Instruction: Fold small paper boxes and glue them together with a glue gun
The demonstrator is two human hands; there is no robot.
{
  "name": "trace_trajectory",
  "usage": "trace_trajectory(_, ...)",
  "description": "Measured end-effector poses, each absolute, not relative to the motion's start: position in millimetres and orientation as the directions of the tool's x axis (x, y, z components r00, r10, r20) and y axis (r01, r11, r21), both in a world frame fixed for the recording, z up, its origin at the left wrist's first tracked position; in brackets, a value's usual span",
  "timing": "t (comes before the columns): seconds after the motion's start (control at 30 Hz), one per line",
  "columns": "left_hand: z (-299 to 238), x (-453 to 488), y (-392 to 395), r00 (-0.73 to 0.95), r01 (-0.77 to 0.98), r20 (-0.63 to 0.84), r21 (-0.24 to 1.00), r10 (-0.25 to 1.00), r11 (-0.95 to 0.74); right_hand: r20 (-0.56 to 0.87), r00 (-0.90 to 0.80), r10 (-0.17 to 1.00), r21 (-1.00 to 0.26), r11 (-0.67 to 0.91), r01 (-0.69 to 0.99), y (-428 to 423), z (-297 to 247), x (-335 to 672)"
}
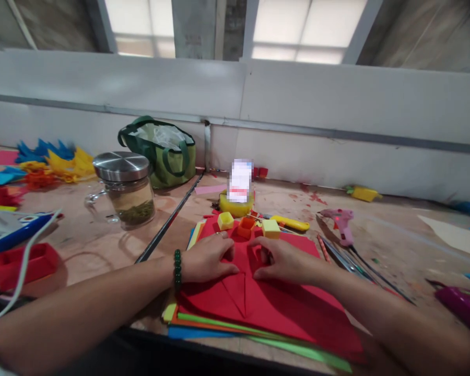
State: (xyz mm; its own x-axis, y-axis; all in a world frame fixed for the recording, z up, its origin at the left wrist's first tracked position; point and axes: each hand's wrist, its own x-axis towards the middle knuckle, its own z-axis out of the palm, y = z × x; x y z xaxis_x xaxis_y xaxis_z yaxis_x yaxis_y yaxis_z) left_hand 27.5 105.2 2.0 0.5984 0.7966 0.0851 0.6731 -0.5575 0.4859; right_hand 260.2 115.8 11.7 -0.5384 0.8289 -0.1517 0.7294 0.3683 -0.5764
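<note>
Near the middle of the paper stack [297, 313], left hand [209, 259] and right hand [284, 259] apart from each other across a narrow gap, fingers of both bent inward. Under the left thumb or just beside it, a folded piece of red paper [237, 292], lying on the stack with one sharp corner toward the near edge. Cannot tell whether pinched by any finger. Around the left wrist, a green bead bracelet [177, 269].

At the far edge of the stack, close to the fingertips, an open yellow box [225, 221], an orange box [246, 227] and a pale yellow box [271, 229], all small. Beyond the stack, a phone [240, 180] with pixelated screen, upright at a round yellow object [237, 208]. Past the stack's far right corner, a yellow cutter [292, 223] and a pink glue gun [344, 224]. Well right of the stack, a purple tool [460, 308]. Left of the stack, a red tray-like box [25, 263]; beyond and left of it, a lidded glass mug [131, 196] and a green bag [180, 169].
</note>
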Motion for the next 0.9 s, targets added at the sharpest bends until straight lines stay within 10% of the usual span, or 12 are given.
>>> trace_trajectory(0.57, -4, 29, 112, 0.554, 0.586, 0.091, 0.664, 0.828, -0.465, -0.077, -0.448, 0.891, -0.874, 0.157, 0.461, 112, -1, 255)
trace_trajectory(0.9, -2, 28, 102, 0.616, 0.628, 0.113, 0.528, 0.78, -0.572, 0.042, -0.507, 0.861, -0.535, 0.448, 0.716, 100, 5, 253)
